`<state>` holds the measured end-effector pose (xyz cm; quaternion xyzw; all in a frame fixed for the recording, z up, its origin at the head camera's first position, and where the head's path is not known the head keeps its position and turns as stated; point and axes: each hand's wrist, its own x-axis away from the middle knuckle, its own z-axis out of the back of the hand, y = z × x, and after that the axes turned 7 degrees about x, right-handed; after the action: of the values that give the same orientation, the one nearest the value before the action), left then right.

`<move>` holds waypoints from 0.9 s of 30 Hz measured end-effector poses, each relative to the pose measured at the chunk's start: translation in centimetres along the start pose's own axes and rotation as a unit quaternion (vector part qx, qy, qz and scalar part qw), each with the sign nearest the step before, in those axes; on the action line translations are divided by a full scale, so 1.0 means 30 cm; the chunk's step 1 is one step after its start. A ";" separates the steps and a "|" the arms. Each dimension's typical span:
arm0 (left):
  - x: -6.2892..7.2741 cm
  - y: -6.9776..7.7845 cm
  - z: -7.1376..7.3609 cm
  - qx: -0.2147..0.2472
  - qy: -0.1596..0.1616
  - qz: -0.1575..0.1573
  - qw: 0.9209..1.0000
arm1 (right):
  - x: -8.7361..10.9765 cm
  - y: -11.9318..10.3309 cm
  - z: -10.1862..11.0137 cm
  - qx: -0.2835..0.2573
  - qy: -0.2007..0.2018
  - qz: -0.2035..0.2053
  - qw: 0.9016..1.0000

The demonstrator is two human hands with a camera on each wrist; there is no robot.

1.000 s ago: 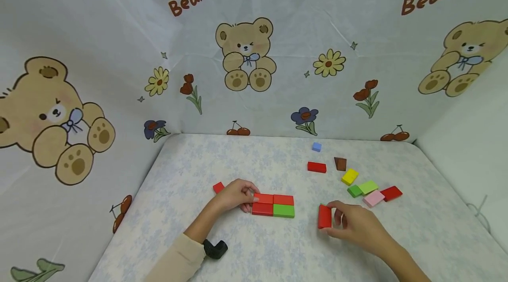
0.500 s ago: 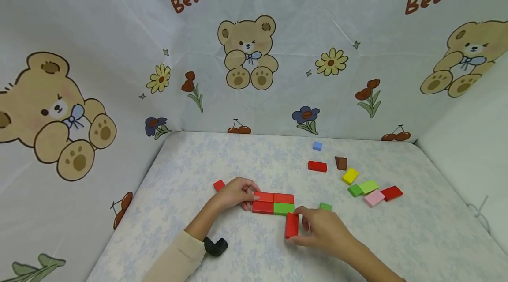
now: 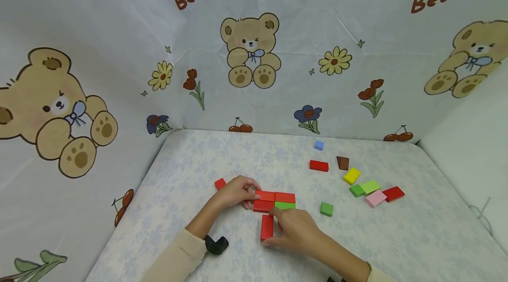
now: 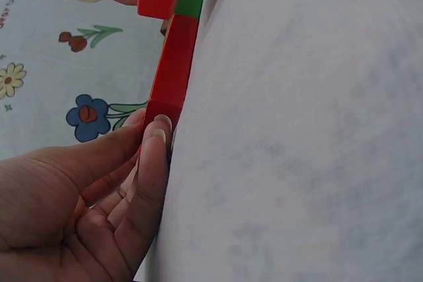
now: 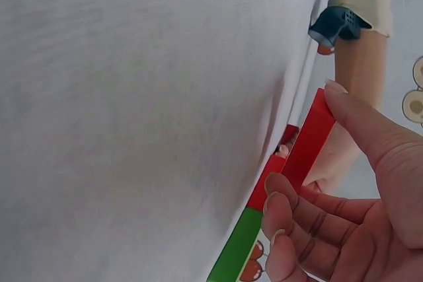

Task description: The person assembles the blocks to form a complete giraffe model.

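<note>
My right hand grips a red block by its two ends, between thumb and fingertips. That block is in front of a flat two-row group, apart from it in the head view. The group has a red front block, a green front block, and two red blocks behind, one the back right block. At the group's left end my left hand pinches a red block with its thumb and fingertips. In the right wrist view the held red block is tilted.
A small red block lies behind the left hand. To the right are a green block, a yellow block, a pink block and several others. A blue block lies near the back edge.
My right hand has carried the red block leftward, from the right of the group to in front of it, uncovering a green block. The left hand stays at the group's left end.
</note>
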<state>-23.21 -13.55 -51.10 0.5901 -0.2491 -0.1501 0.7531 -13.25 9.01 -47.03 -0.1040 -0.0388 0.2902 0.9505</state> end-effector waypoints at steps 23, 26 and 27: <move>0.004 0.002 0.009 -0.002 -0.003 -0.008 1.000 | -0.035 -0.033 -0.022 -0.055 -0.012 -0.024 0.998; 0.003 0.003 0.009 0.001 -0.006 -0.011 1.000 | -0.023 -0.014 -0.008 -0.082 -0.007 -0.012 0.997; 0.002 0.003 0.009 0.001 -0.006 -0.011 1.000 | -0.020 -0.008 -0.005 -0.087 -0.005 0.000 0.996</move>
<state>-23.30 -13.77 -50.93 0.5925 -0.2471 -0.1611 0.7496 -13.61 8.45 -47.12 -0.1851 -0.0690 0.2859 0.9377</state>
